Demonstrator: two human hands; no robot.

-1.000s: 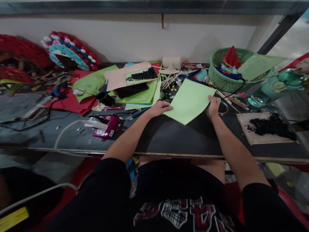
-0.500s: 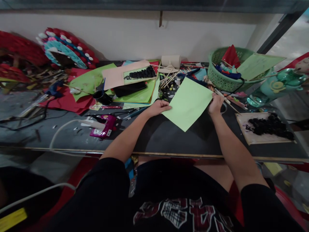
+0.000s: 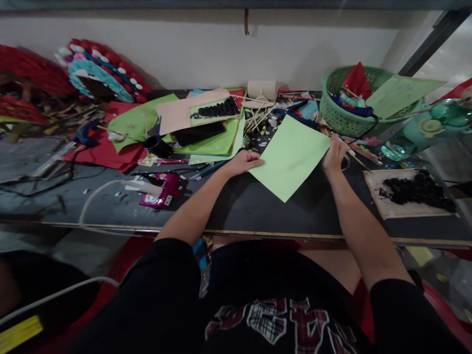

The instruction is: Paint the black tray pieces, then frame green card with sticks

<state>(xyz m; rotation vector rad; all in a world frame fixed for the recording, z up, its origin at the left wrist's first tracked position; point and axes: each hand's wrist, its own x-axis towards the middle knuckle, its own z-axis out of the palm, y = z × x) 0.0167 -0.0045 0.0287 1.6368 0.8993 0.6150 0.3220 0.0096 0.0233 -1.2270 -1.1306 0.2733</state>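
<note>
While my left hand point(image 3: 243, 163) pinches one corner of a pale green sheet point(image 3: 289, 160), my right hand point(image 3: 335, 155) has its grip closed on the opposite corner; from afar I see the sheet spread above the dark surface point(image 3: 250, 211), between a purple device point(image 3: 168, 189) and a panel point(image 3: 391, 209) bearing black shapes point(image 3: 416, 189); a green basket point(image 3: 342, 120) stands beyond.

Place: craft workshop
Surface: long dark-grey tabletop point(image 3: 265, 216) strewn with white scraps point(image 3: 86, 191)
Materials: bright red paper sheets point(image 3: 105, 157), thin pale wooden sticks point(image 3: 255, 120)
Power: magenta plastic socket block point(image 3: 169, 188)
</note>
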